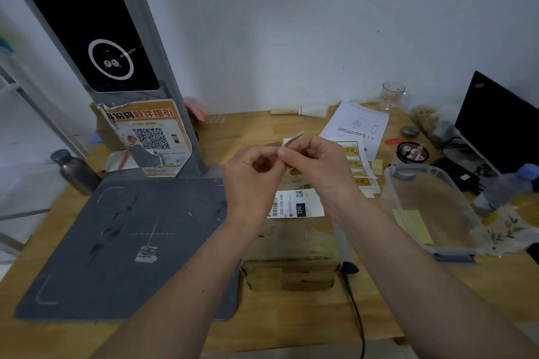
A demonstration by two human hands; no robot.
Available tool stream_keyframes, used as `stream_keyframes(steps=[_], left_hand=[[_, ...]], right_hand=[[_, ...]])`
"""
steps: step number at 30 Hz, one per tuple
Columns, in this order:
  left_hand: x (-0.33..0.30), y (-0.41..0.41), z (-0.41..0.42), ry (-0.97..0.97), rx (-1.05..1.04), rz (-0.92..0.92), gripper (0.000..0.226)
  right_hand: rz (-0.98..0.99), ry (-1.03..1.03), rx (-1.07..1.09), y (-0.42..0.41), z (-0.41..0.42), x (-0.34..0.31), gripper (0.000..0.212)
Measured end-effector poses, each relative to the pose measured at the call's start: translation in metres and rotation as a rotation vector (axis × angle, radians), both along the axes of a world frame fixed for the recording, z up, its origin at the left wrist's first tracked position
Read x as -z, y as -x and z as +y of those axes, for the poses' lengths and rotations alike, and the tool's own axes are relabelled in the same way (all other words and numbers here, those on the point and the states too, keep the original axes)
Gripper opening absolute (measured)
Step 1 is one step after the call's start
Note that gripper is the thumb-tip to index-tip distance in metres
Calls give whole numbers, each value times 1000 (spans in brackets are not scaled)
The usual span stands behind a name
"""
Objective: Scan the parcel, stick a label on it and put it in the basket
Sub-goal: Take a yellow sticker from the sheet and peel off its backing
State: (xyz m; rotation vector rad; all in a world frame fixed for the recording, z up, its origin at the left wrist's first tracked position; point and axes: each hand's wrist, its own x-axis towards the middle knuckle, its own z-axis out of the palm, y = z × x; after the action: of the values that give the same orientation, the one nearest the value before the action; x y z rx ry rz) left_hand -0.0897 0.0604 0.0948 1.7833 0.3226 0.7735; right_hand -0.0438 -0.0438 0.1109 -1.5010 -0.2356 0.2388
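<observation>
1. 2 bare hands meet above the far end of the parcel: the left hand (253, 172) and the right hand (316, 166), fingertips touching.
2. Both hands pinch a small label (293, 138) between thumb and curled fingers; the label sticks up edge-on above the fingertips, so its face cannot be read.
3. The cardboard parcel (291, 253) lies flat on the wooden table (291, 318), just right of the grey scanner pad (125, 242) and left of the clear plastic basket (431, 207).
4. A white shipping label (297, 203) printed "220-220-C40" with a barcode sits on the parcel's top face, below the hands.
5. The scanner post (116, 52) rises from the pad's far edge, with a torn orange QR poster (151, 140) on it.
6. A sheet of yellow stickers (354, 163) lies beyond the right hand, beside white paperwork (357, 125).
7. A glass mug (392, 96) stands near the wall, a steel bottle (74, 170) left of the pad, a dark monitor (498, 125) at far right.
8. A black cable (357, 318) runs along the table by the parcel's near corner.
</observation>
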Motion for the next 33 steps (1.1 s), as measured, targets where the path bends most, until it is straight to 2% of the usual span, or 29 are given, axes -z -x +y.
stream_keyframes(steps=[4, 8, 26, 29, 33], left_hand=[[-3, -1, -1, 129, 57, 17, 13], [-7, 2, -2, 208, 126, 24, 16], [-1, -1, -1, 164, 157, 56, 21], [-3, -1, -1, 272, 174, 81, 18], [-9, -1, 1, 485, 216, 132, 14]], right_hand=[[-20, -13, 5, 0, 0, -1, 2], [-40, 7, 37, -1, 1, -1, 8], [10, -37, 36, -4, 0, -1, 9], [7, -41, 25, -4, -1, 0, 7], [-70, 77, 36, -5, -2, 2, 10]])
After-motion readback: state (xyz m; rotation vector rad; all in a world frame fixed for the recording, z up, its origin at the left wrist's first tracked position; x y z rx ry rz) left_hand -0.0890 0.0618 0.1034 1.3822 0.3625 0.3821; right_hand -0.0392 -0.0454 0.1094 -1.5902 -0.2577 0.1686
